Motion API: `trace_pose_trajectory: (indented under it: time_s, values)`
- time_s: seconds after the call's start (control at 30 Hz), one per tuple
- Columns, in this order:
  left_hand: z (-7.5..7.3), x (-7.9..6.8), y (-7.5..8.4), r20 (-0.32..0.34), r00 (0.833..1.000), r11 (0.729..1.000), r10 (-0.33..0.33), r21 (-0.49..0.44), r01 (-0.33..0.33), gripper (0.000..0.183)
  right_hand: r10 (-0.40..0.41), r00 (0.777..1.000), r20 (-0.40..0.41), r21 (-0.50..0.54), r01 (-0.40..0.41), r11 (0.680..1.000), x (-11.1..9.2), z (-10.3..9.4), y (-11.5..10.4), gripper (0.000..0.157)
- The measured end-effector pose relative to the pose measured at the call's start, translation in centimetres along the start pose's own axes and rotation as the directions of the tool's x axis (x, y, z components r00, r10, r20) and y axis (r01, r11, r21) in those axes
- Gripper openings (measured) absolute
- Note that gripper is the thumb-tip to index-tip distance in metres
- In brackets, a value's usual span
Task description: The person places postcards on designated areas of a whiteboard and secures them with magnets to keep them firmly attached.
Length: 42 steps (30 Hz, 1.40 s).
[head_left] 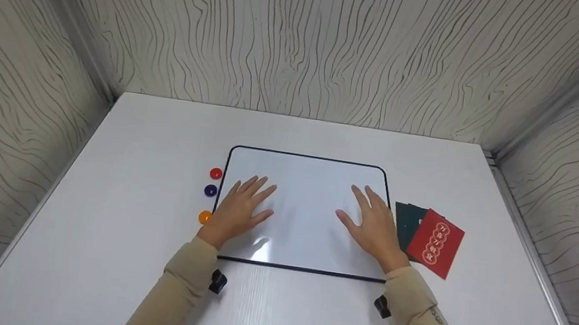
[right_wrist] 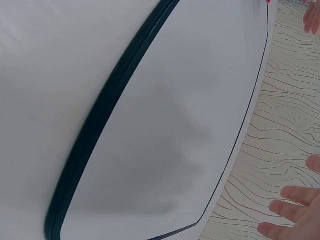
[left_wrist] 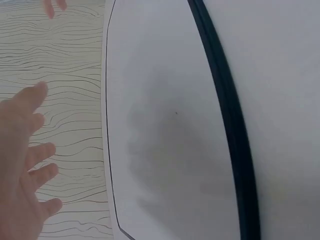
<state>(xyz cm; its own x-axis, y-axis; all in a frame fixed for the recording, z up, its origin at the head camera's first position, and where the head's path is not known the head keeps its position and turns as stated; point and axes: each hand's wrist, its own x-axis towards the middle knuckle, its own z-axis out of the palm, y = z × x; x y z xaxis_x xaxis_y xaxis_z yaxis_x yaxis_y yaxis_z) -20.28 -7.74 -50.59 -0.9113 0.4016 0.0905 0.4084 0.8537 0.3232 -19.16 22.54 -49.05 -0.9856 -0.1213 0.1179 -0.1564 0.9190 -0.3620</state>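
A whiteboard [head_left: 305, 213] with a thin black frame lies flat on the white table. Over its left part is my left hand [head_left: 242, 209], fingers spread and holding nothing. My right hand [head_left: 372, 224] is over the board's right part, likewise spread with nothing in it. Both wrist views show the board's dark edge [left_wrist: 232, 120] and soft hand shadows on its white surface. Beside the left edge sit a red round magnet [head_left: 216, 173], a dark blue one and an orange one [head_left: 205, 217], the last close to my left wrist.
Right of the board, a red envelope [head_left: 435, 244] with pale Chinese characters overlaps dark green ones [head_left: 406, 219]. The white table [head_left: 162, 131] meets panels with a wood-grain pattern [head_left: 303, 44] at the back and both sides. Black wrist cameras [head_left: 218, 282] hang under the sleeves.
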Motion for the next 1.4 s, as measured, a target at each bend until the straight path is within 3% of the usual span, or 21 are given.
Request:
trace_pose_trajectory:
  time_s: [0.33,0.57,0.77,0.97,1.4]
  values:
    - [0.8,-2.2,-0.9,0.029,0.999,0.999,0.031,0.034,-0.032,0.055,-0.004,0.999,0.033,0.085,0.001,0.996,-0.8,0.4,0.1,0.063]
    - [1.4,-3.7,-1.7,0.019,0.997,0.996,0.076,0.046,-0.076,0.053,0.014,0.994,0.111,0.147,-0.031,0.989,-1.2,0.6,0.4,0.058]
    - [1.7,-4.7,-2.1,0.079,0.99,0.99,0.115,0.076,-0.121,0.054,0.044,0.989,0.143,0.202,-0.073,0.977,-1.5,0.8,0.8,0.055]
    - [2.0,-5.8,-2.5,0.12,0.987,0.991,0.107,0.073,-0.116,0.056,0.071,0.987,0.145,0.222,-0.102,0.97,-1.8,0.9,1.4,0.052]
    - [2.3,-7.6,-3.4,0.126,0.983,0.989,0.135,0.042,-0.141,0.053,0.118,0.988,0.104,0.282,-0.143,0.949,-2.7,0.7,3.3,0.044]
